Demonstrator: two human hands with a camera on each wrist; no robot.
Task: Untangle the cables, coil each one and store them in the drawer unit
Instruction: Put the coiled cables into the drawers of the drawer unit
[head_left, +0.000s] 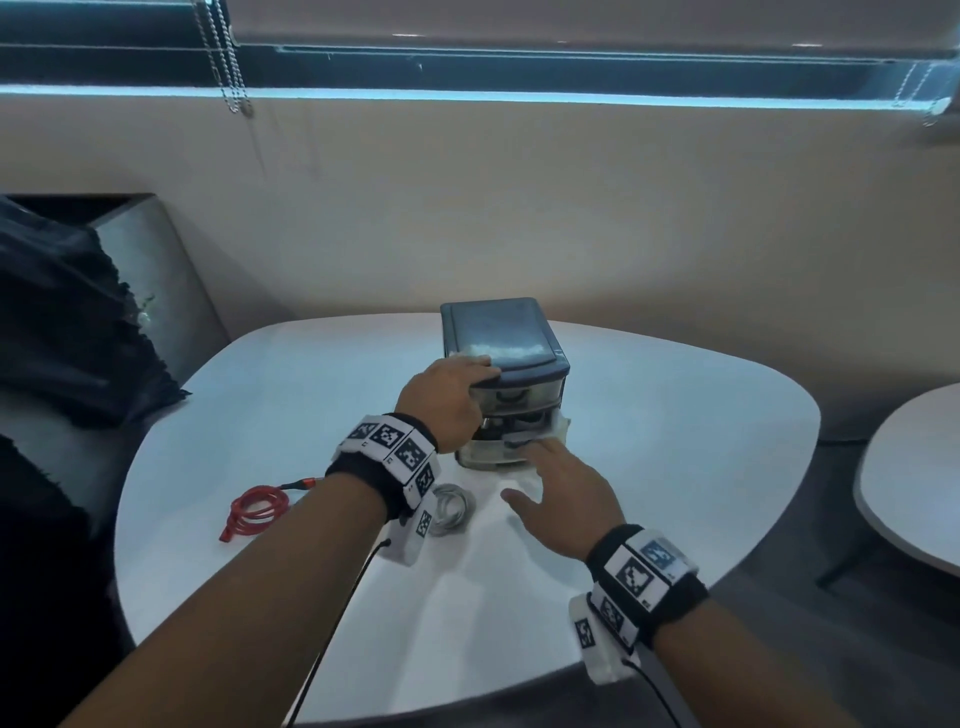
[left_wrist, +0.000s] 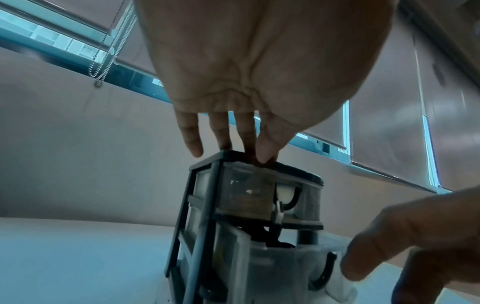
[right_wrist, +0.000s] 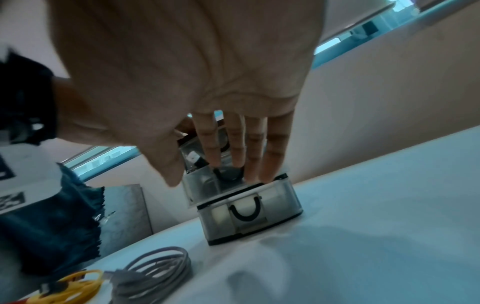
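A small dark drawer unit (head_left: 501, 332) with clear drawers stands at the back middle of the white table (head_left: 675, 441). My left hand (head_left: 447, 400) rests on its top front edge with straight fingers (left_wrist: 221, 133). One lower drawer (right_wrist: 249, 209) stands pulled out a little, and a black cable (right_wrist: 228, 174) lies inside it. My right hand (head_left: 556, 493) reaches to that drawer, its straight fingertips (right_wrist: 259, 172) touching the rim. A coiled red cable (head_left: 254, 512) and a coiled grey cable (head_left: 452, 506) lie on the table near my left wrist.
A wall runs right behind the unit, with a window and bead chains (head_left: 228, 67) above. A grey seat with dark cloth (head_left: 62, 322) sits at the left. A second white table (head_left: 914, 478) stands at the right, across a gap of dark floor.
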